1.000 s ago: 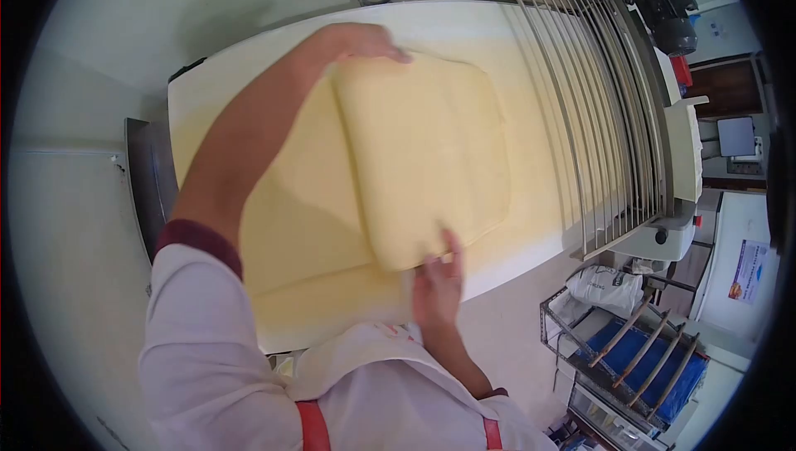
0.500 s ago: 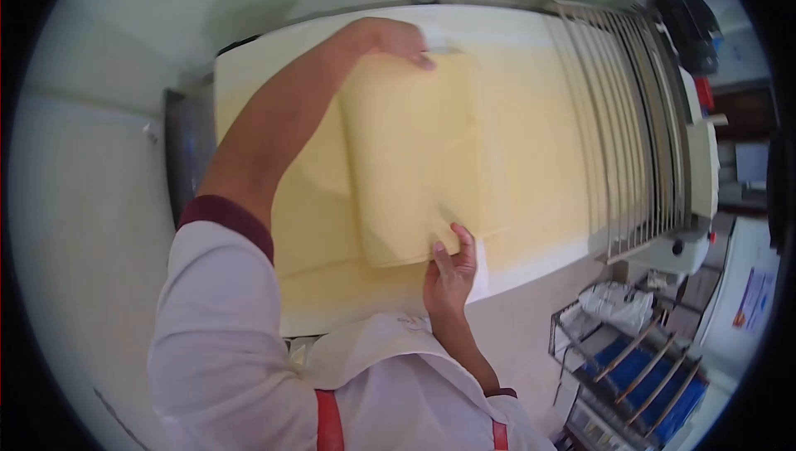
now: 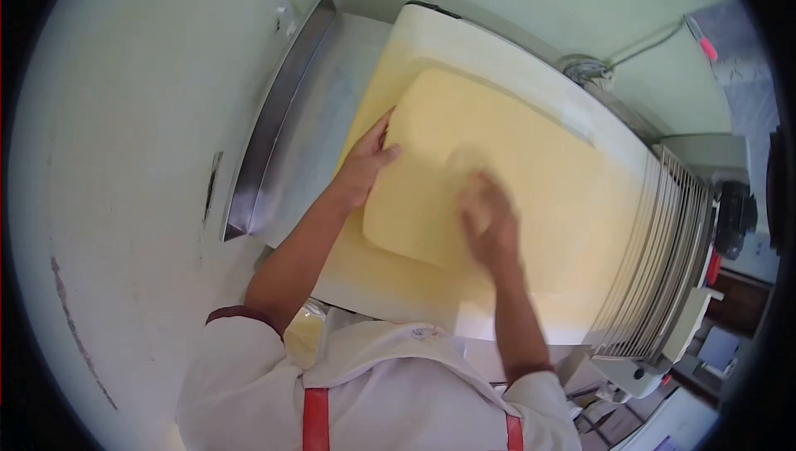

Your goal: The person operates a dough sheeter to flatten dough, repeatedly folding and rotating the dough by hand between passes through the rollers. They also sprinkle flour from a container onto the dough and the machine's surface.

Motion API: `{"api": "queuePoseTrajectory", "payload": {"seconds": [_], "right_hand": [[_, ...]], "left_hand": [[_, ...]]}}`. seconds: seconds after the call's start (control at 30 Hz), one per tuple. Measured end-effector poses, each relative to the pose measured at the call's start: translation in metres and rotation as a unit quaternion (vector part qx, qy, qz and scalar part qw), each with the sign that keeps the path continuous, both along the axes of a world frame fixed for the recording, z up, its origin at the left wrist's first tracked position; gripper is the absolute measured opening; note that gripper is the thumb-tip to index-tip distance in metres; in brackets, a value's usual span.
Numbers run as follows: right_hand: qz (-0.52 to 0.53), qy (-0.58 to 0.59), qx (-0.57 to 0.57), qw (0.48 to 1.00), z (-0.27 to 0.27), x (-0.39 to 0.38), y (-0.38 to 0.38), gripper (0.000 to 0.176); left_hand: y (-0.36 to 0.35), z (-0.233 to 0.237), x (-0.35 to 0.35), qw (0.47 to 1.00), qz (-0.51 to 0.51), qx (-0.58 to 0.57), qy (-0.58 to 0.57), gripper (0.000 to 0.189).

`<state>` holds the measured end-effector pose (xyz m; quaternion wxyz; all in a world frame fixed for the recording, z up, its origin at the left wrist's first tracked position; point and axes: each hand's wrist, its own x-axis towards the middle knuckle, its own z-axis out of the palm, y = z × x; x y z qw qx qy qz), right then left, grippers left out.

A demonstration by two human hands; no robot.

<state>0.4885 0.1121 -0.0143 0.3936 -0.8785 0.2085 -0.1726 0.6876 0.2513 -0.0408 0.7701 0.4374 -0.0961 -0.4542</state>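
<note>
A thick folded slab of pale yellow dough [image 3: 439, 111] lies on the white belt [image 3: 439, 35] of a dough sheeter. At its left edge is my left hand [image 3: 363, 167], thumb resting on top and fingers wrapped along the side. Over the slab's front right part, my right hand [image 3: 492, 225] is smeared by motion, its fingers close above the dough surface. More yellow dough or yellow dusting spreads across the belt to the right of the slab.
Metal guard bars [image 3: 643, 260] stand across the belt's right end. At the left, a steel tray with a raised rim [image 3: 278, 111] adjoins the belt. A coiled cable [image 3: 587, 70] hangs by the back wall. Machine controls [image 3: 634, 378] are at the lower right.
My view has turned, shifting the belt. My left hand has moved from the dough's far edge to its left edge; my right hand has left the near edge and blurs over the dough.
</note>
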Motion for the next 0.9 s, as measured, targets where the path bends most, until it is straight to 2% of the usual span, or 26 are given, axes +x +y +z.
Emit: {"api": "queuePoseTrajectory", "payload": {"seconds": [0.03,0.07,0.13,0.23,0.27,0.33,0.37,0.47,0.57,0.67,0.77,0.83,0.87,0.9], "right_hand": [[0.045,0.026,-0.158,0.986,0.007,0.03,-0.034,0.036],[0.045,0.017,-0.194,0.98,0.016,0.068,-0.052,0.04],[0.07,-0.032,-0.259,0.963,0.008,0.138,-0.079,0.038],[0.116,0.169,-0.117,0.972,0.004,0.189,-0.087,0.036],[0.123,0.143,-0.159,0.969,0.003,0.193,-0.086,0.034],[0.135,0.089,-0.236,0.958,-0.001,0.196,-0.085,0.033],[0.147,0.095,-0.234,0.956,-0.001,0.2,-0.084,0.033],[0.168,0.11,-0.229,0.953,-0.003,0.215,-0.081,0.036],[0.172,0.123,-0.229,0.95,-0.018,0.224,-0.084,0.038],[0.181,0.132,-0.237,0.945,-0.018,0.226,-0.084,0.038],[0.174,0.148,-0.246,0.942,-0.016,0.223,-0.081,0.037],[0.158,0.179,-0.238,0.941,-0.012,0.222,-0.077,0.039],[0.161,0.128,-0.274,0.939,-0.015,0.222,-0.076,0.041],[0.164,0.077,-0.31,0.933,-0.02,0.222,-0.076,0.046]], "left_hand": [[0.003,0.002,-0.004,0.999,0.008,0.035,-0.041,0.058],[0.003,0.005,-0.002,0.999,0.002,0.036,-0.012,0.067],[0.0,0.006,0.0,0.996,-0.01,0.082,-0.016,0.066],[-0.006,0.003,0.006,0.994,-0.038,0.1,-0.023,0.067],[-0.007,0.002,0.007,0.994,-0.048,0.098,-0.023,0.068],[-0.008,0.003,0.003,0.967,-0.049,0.166,-0.188,0.069],[-0.008,0.003,0.0,0.941,-0.053,0.2,-0.266,0.07],[-0.008,-0.003,-0.001,0.955,-0.053,0.167,-0.241,0.07],[-0.002,-0.004,-0.004,0.937,-0.093,0.178,-0.285,0.072],[0.019,0.015,-0.019,0.945,-0.112,0.178,-0.248,0.072],[0.061,0.011,-0.054,0.918,-0.098,0.219,-0.315,0.077],[0.08,0.01,-0.076,0.98,-0.073,0.149,-0.114,0.078],[0.089,0.011,-0.084,0.992,-0.059,0.111,-0.011,0.078],[0.099,0.013,-0.09,0.991,-0.058,0.122,0.012,0.075]]}}
